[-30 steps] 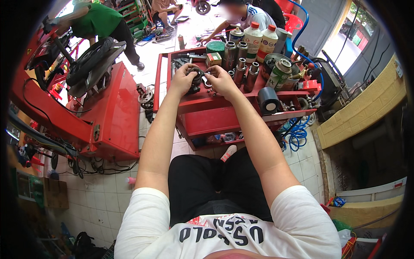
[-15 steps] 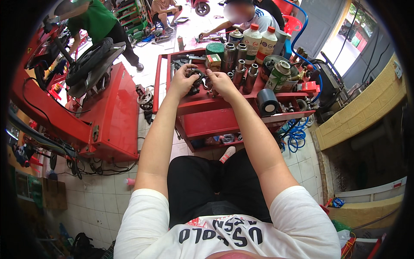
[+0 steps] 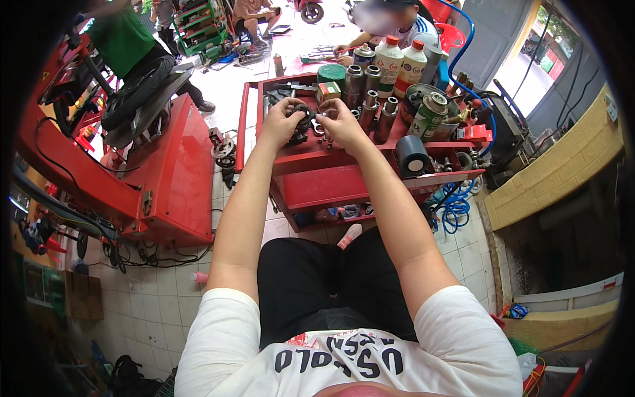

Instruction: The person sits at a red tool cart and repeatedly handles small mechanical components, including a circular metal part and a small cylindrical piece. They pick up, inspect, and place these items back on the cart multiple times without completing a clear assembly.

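Right grip (image 3: 340,124) higher, by round part (image 3: 305,114)

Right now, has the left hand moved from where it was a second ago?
No, not noticeably. Judged against the green round tub on the red cart, the left hand, holding a dark part, sits in the same place.

A white T-shirt (image 3: 225,360) with short sleeves (image 3: 231,314) carries bold black lettering (image 3: 366,360) and a smaller red print (image 3: 304,339). Black bottoms (image 3: 294,274) cover the thighs; pale footwear (image 3: 349,236) shows pinkish bands. Forearms (image 3: 241,218) and hands (image 3: 281,124) are bare.
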`<state>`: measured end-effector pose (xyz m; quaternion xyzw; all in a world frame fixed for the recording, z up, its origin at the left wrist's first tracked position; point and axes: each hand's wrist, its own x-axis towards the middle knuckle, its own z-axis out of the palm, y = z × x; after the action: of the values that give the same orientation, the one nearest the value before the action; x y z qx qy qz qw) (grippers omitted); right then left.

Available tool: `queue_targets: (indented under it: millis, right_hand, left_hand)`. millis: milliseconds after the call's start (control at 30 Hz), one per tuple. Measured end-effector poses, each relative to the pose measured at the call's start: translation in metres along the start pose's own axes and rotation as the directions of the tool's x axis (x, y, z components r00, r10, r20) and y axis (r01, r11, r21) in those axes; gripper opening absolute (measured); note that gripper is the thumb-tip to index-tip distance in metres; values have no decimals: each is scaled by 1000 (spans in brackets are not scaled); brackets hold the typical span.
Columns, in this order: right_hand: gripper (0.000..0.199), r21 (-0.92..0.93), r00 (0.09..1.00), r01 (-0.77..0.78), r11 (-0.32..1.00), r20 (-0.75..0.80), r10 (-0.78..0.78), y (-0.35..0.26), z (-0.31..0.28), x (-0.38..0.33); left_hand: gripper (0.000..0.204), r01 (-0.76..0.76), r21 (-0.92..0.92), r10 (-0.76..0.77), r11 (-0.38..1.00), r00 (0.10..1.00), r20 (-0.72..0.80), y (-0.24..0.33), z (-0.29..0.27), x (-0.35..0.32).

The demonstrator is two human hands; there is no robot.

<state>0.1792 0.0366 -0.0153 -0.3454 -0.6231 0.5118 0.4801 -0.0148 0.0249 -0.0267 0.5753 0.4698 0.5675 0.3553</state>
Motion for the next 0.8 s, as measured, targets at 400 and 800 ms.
queue_targets:
  millis: [400, 800]
  right_hand:
    - [23, 57, 974, -212, 976, 94, 206, 3, -15, 7]
    - [25, 18, 937, -315, 949, 164, 308, 5, -21, 16]
  left_hand:
    - [24, -24, 14, 24, 1000, 1000, 3, 5, 3, -2]
    - [25, 7, 16, -8, 1000, 999, 33, 9, 2, -2]
